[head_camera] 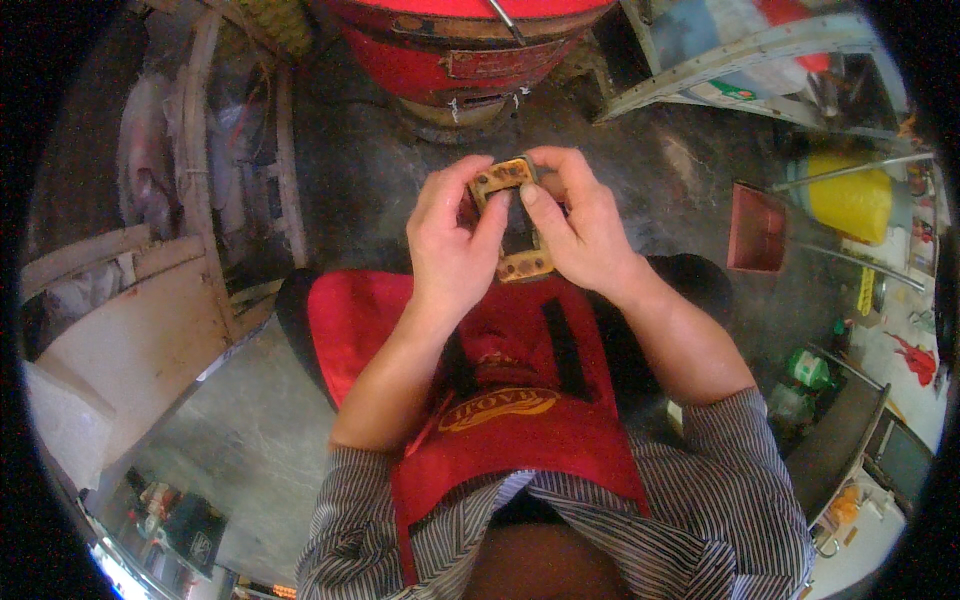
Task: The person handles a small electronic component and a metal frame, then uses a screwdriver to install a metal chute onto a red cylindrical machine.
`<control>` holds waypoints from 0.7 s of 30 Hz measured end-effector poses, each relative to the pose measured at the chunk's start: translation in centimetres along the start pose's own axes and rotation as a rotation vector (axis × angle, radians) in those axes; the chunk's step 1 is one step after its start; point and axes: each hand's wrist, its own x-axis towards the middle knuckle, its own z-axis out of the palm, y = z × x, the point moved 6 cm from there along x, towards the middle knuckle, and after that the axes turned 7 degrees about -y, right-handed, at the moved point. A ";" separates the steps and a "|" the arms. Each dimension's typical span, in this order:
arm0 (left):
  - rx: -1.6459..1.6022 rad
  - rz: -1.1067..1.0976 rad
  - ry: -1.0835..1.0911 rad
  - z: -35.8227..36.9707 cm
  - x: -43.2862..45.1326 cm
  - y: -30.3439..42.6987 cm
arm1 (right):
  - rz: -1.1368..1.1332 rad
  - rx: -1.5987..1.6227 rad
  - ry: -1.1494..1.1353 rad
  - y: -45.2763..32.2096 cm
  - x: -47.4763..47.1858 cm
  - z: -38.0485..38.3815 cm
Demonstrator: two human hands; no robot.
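Observation:
Both hands hold a rectangular metal frame-like part [525, 266] with yellowish, rust-stained ends and dark spots or holes in them. My left hand [457, 232] grips its left side near the far end, the thumb across the inner edge. My right hand [581, 217] grips its right side, the thumb pressing near the far corner. The middle of the part looks dark, and the fingers hide much of its long sides. It is held above the lap, over a red apron [510, 360] with yellow printing.
A red round container [480, 60] stands just ahead, a thin metal rod [508, 21] over its rim. To the right are a reddish square pan [756, 229], a yellow bucket [851, 196] and a metal rack [720, 56]. A wooden frame [201, 150] stands on the left.

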 end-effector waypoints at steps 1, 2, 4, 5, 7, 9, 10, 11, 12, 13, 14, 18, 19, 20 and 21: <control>-0.041 -0.040 0.004 0.0 -0.1 -0.2 | -0.020 0.022 -0.005 0.0 0.0 0.0; -0.023 -0.070 -0.039 0.1 -0.2 -0.3 | -0.040 0.043 -0.011 0.2 0.0 0.1; 0.014 -0.128 -0.123 0.1 -0.3 -0.2 | -0.069 0.083 -0.023 0.6 0.0 0.2; -0.054 -0.146 -0.091 0.0 -0.4 0.1 | -0.076 0.101 -0.029 0.8 0.0 0.2; -0.188 -0.182 -0.026 -0.1 -0.3 1.0 | -0.089 0.124 -0.035 0.8 0.1 0.3; -0.168 -0.259 -0.057 -0.3 -0.4 1.1 | -0.098 0.133 -0.031 0.6 0.1 0.4; -0.158 -0.297 -0.072 -0.4 -0.5 1.1 | -0.105 0.131 -0.017 0.5 0.1 0.4; -0.243 -0.298 -0.130 -0.2 -0.5 1.3 | -0.112 0.129 -0.003 0.5 0.1 0.3; -0.328 -0.300 -0.189 -0.2 -0.7 1.5 | -0.117 0.126 0.012 0.4 0.0 0.2; -0.414 -0.301 -0.248 0.0 -0.8 1.6 | -0.101 0.139 0.015 0.5 0.0 0.1; -0.417 -0.275 -0.292 -0.1 -0.9 1.8 | -0.084 0.151 0.018 0.7 0.0 0.0; -0.280 -0.175 -0.413 -0.1 -1.1 2.0 | -0.061 0.160 0.017 0.9 0.0 -0.1; -0.208 -0.152 -0.428 -0.1 -1.1 2.0 | -0.071 0.176 0.025 0.9 0.0 -0.1; -0.166 -0.129 -0.432 -0.2 -1.1 2.2 | -0.082 0.192 0.033 1.0 0.0 0.0; -0.126 -0.104 -0.437 -0.2 -1.1 2.3 | -0.092 0.206 0.042 1.1 0.0 0.1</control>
